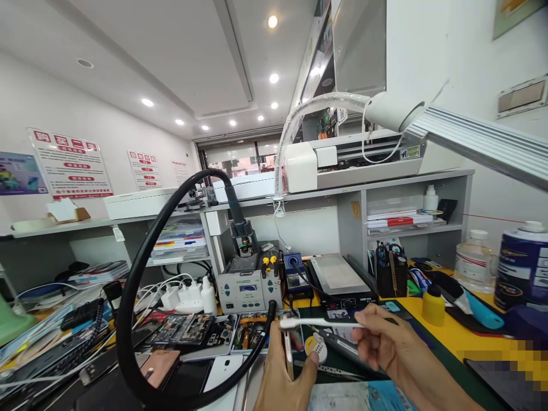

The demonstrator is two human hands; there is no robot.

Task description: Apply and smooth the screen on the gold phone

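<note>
My right hand (pixel 387 338) pinches the handle of a white toothbrush (pixel 327 323), which lies nearly level and points left. Its head is over the top end of a slim phone-like piece (pixel 288 357), pale and seen edge-on. My left hand (pixel 285 385) is closed around that piece, thumb to the right and fingers to the left; most of its face is hidden. Whether the bristles touch it I cannot tell. Just behind my left thumb is a small round white container (pixel 317 349) with a yellow part. Tweezers (pixel 331 371) lie on the green mat close by.
A thick black hose (pixel 124 319) loops in front of the hot-air station (pixel 248 291). Circuit boards (pixel 184 330) and a parts tray (pixel 246 337) lie at left. A flat heating plate (pixel 338 274) stands behind; a yellow bottle (pixel 434 308) and a large can (pixel 520 265) stand right.
</note>
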